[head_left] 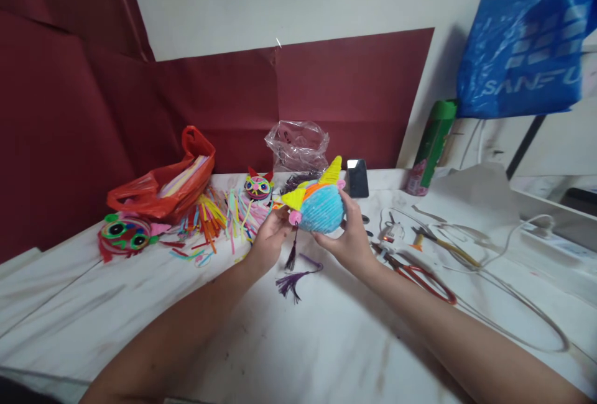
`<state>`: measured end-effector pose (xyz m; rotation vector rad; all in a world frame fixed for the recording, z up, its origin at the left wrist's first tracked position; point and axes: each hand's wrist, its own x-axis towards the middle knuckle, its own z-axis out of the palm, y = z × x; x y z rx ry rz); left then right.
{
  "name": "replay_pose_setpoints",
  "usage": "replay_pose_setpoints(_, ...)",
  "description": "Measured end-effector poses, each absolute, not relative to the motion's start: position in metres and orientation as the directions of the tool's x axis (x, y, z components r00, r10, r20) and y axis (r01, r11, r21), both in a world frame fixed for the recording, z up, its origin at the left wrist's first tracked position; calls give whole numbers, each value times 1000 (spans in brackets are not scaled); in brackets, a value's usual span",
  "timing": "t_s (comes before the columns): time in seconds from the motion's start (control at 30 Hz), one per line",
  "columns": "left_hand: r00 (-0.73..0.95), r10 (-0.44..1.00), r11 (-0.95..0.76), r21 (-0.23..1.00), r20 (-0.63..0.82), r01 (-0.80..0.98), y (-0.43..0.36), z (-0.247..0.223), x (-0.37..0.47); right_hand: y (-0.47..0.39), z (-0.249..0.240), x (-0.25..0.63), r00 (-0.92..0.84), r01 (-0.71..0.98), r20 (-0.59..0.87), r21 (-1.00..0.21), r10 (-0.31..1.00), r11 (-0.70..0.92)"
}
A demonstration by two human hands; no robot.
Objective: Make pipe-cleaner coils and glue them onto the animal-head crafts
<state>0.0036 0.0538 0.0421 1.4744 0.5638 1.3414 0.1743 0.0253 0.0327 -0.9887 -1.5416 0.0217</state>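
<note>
Between my two hands is a round blue pipe-cleaner animal head with yellow pointed ears, an orange band and pink balls at its sides. My left hand grips its left side, fingers partly hidden behind it. Around the right side curls my right hand, thumb near the bottom. A dark purple tassel hangs from the pink ball on the left. Below, a second purple tassel lies on the white marbled table.
Left are a red plastic bag, a red pipe-cleaner head and loose colourful pipe cleaners. A smaller head, clear bag and phone stand behind. Right lie red-handled scissors, pliers, cables and a green can.
</note>
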Motion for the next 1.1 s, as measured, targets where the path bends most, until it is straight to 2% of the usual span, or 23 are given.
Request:
replay_pose_setpoints(0.13, 294, 843, -366, 882, 449, -296, 57, 37, 4, 25, 32, 177, 115, 607, 814, -511, 569, 609)
replay_pose_setpoints(0.37, 257, 881, -363, 916, 397, -168, 58, 35, -1, 33, 23, 180, 184, 598, 789, -564, 587, 570)
replay_pose_setpoints(0.53, 307, 890, -325, 942, 336, -86, 51, 37, 5, 35, 19, 179, 182, 611, 777, -569, 602, 551)
replay_pose_setpoints(1.1, 279, 912, -298, 953, 301, -56, 48, 35, 8, 34, 18, 176, 151, 688, 832, -476, 534, 548)
